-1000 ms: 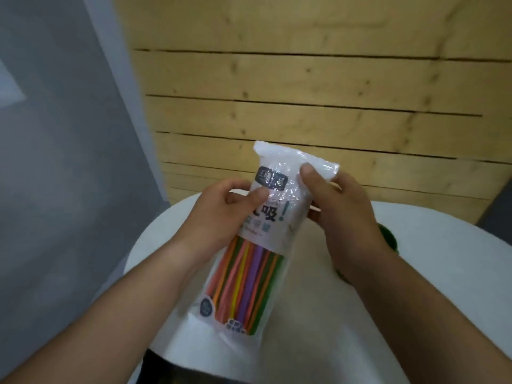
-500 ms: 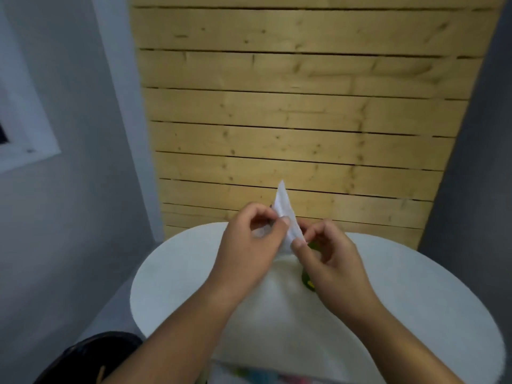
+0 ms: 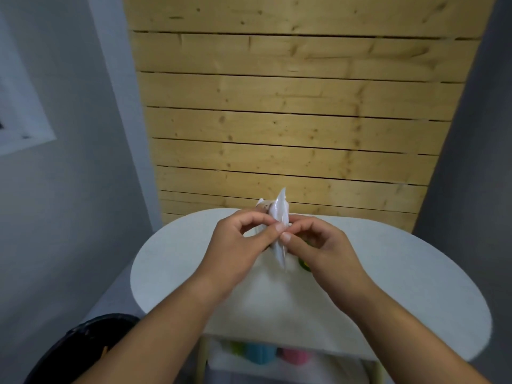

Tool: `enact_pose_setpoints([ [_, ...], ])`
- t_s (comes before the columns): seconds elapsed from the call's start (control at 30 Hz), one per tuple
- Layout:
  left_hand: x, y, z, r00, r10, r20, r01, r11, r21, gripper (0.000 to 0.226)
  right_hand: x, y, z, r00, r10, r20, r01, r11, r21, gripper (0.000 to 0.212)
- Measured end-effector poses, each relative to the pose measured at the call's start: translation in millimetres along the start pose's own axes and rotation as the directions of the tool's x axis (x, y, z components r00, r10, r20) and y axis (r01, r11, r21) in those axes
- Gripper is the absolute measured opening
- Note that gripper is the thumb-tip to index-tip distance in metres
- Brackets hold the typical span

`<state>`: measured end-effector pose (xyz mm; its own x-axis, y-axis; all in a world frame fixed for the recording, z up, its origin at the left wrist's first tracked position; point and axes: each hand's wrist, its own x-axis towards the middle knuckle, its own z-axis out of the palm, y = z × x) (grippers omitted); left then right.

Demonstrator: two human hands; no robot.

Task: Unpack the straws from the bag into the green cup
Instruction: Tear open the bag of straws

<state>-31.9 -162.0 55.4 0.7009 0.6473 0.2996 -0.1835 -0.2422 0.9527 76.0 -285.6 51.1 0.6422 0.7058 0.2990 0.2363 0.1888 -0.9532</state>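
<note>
Seen from above, two bare hands meet over a round white desk (image 3: pixel 171 267). The left hand (image 3: pixel 241 242) and the right hand (image 3: pixel 321 248) each pinch a white plastic bag (image 3: pixel 279 214) between thumb and curled fingers (image 3: pixel 278 228). The bag stands edge-on between them, above the desk. A sliver of the green cup (image 3: pixel 303 263) shows on the desk, mostly hidden by the right hand. A wooden plank wall (image 3: pixel 291 120) rises beyond, and a black bin (image 3: pixel 91 339) sits at lower left.
</note>
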Motion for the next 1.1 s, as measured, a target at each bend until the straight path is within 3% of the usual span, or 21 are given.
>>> enact_pose_setpoints([
  [0.33, 1.1, -4.9, -0.9, 1.000, 0.014, -0.008, -0.013, 0.998, 0.069, 0.008, 4.6, 5.2, 3.6, 0.998, 0.043, -0.037, -0.045, 0.998, -0.046, 0.007],
  [0.57, -4.1, -1.1, 6.0, 0.999, 0.016, -0.051, -0.002, 0.966, 0.259, 0.012, 7.3, 12.2, 8.6, 0.999, -0.007, -0.048, -0.007, 0.958, -0.288, 0.015],
  [0.77, -5.8, -3.5, 7.4, 0.998, 0.022, -0.053, -0.005, 0.953, 0.303, 0.012, 3.1, 9.9, 16.8, 0.996, 0.043, -0.082, -0.066, 0.949, -0.309, 0.015],
  [0.93, 4.9, -10.6, -11.6, 0.982, -0.041, -0.184, 0.067, 0.988, 0.138, 0.013, 8.7, 4.5, 0.8, 0.976, 0.094, -0.195, -0.124, 0.981, -0.149, 0.016],
  [1.0, 3.7, -9.2, -12.9, 0.982, -0.074, -0.171, 0.088, 0.993, 0.076, 0.013, 7.9, 2.0, -3.5, 0.975, 0.113, -0.190, -0.137, 0.984, -0.116, 0.015],
  [1.1, -2.1, -6.7, -2.2, 0.991, -0.048, -0.127, 0.065, 0.990, 0.127, 0.011, 5.4, 7.5, 1.1, 0.982, 0.062, -0.176, -0.091, 0.982, -0.164, 0.010],
])
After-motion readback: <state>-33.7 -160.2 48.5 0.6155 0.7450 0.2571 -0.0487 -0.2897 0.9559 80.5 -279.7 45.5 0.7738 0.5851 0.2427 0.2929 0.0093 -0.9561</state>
